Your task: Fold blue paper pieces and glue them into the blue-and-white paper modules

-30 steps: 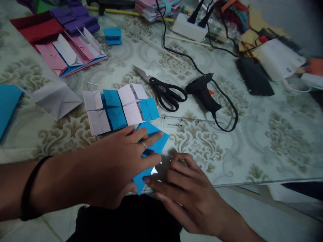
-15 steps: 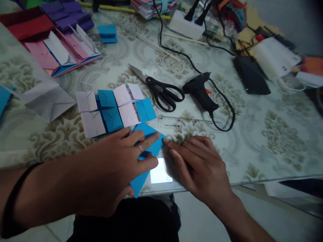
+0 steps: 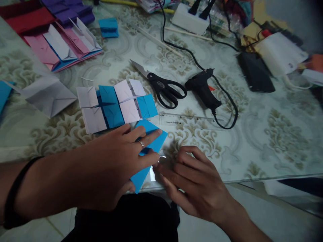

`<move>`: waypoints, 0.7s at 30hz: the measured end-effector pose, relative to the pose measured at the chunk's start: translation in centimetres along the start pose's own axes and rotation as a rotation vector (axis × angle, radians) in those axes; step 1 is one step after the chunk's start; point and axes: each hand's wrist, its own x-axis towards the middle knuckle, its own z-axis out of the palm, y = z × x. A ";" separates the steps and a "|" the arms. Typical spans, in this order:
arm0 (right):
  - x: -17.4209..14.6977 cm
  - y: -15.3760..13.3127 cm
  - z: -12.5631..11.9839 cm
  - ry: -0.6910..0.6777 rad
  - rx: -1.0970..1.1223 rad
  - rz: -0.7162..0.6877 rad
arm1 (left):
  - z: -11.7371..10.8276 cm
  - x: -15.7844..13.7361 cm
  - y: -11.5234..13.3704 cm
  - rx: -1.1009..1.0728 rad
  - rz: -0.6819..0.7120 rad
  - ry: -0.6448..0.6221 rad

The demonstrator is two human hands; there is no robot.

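Observation:
A folded sheet of blue origami paper [image 3: 140, 178] lies at the table's front edge. Spread over it, my left hand [image 3: 123, 158] presses the sheet down, its fingers extended and hiding much of the paper. At the sheet's right edge, the index fingertip of my right hand [image 3: 194, 181] is close to my left fingers; whether it touches the paper I cannot make out. That hand holds nothing, with its thumb apart and other fingers bent. Just behind the sheet is a folded panel of white and blue paper pieces [image 3: 111, 114].
Beyond the panel lie black scissors [image 3: 164, 88], a clear ruler [image 3: 186, 120] and a black glue gun [image 3: 203, 89] with a trailing cord. Pink and white folded paper [image 3: 63, 47] sits far left, beside a loose white sheet [image 3: 50, 94]. A white power strip [image 3: 190, 18] stands at the back.
My right hand has moved down along the sheet's right edge from its corner toward my left fingers. My left hand keeps its place on the paper. The view has shifted slightly.

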 end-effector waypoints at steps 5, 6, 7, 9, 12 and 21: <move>-0.2 -1.8 0.9 -0.039 0.111 -0.066 | 0.0 0.0 -0.1 0.011 0.003 -0.005; -0.3 -2.1 0.9 -0.044 0.122 -0.072 | 0.0 0.0 -0.1 0.011 0.006 -0.003; -0.3 -2.2 1.0 -0.048 0.128 -0.075 | 0.0 0.0 -0.1 0.010 0.008 -0.002; -0.4 -2.4 1.0 -0.056 0.128 -0.073 | 0.0 0.0 -0.2 0.005 0.017 0.009; -0.4 -2.3 1.0 -0.061 0.144 -0.060 | -0.1 0.0 -0.2 -0.001 0.025 0.013; 0.6 -3.8 2.2 0.071 0.219 0.261 | -0.2 0.1 -0.2 -0.011 0.016 -0.010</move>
